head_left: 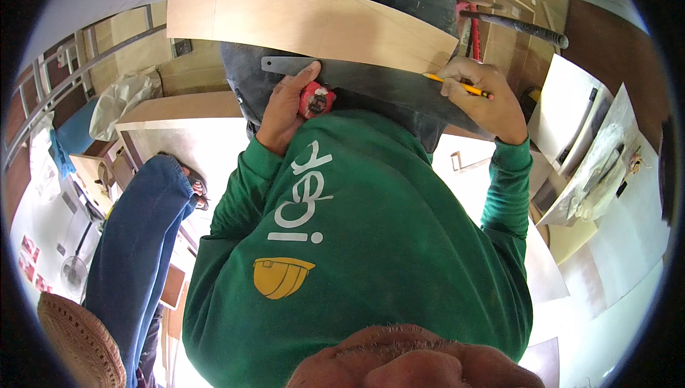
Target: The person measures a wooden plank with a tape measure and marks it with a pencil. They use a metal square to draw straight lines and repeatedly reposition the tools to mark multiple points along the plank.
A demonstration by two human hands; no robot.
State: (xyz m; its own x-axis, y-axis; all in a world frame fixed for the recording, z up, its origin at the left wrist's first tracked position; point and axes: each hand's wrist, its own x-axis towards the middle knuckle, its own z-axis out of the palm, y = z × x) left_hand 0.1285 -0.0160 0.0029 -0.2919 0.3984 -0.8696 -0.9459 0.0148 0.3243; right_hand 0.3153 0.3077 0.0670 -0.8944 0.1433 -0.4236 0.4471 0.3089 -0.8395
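Cluttered room (621, 52); pale wooden board (307, 20) just beyond the fingers.
The right hand (485, 99) has its fingers clamped on a yellow pencil (479, 91), tip at the board's near edge; the left hand (285, 106) grips a red tape measure (316, 100), thumb on a grey metal strip (285, 65), other fingers mostly hidden.

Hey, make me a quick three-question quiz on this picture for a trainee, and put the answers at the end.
1. Which hand holds the yellow pencil?
2. Where is its tip on the pale wooden board? A: the left end. B: the edge nearer the wearer. C: the edge farther away.
3. True or false: the red tape measure lies on the board.

Key: 1, the right hand. 2, B. 3, false; the tape measure is in the left hand.
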